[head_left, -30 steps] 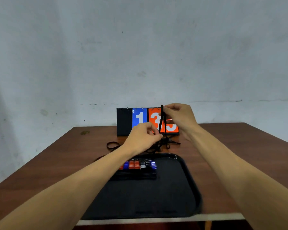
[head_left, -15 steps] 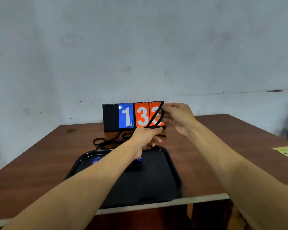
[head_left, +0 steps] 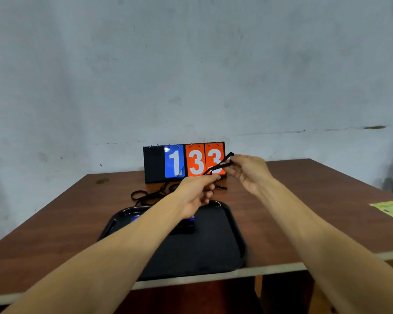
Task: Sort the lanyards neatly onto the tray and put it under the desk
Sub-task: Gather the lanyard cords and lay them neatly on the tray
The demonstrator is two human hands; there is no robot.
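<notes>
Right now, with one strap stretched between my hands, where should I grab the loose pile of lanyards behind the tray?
Probably the open loop at the left end of the lanyard pile, reached from above and from the left. It lies flat and clear of the knot of straps near the scoreboard, beyond the tray.

at the far middle of your brown table [head_left: 66, 214] stands a flip scoreboard [head_left: 183, 162] reading 1 in blue and 33 in orange. a yellow-green paper [head_left: 391, 210] lies at the right edge, a grey wall [head_left: 191, 64] behind.
</notes>
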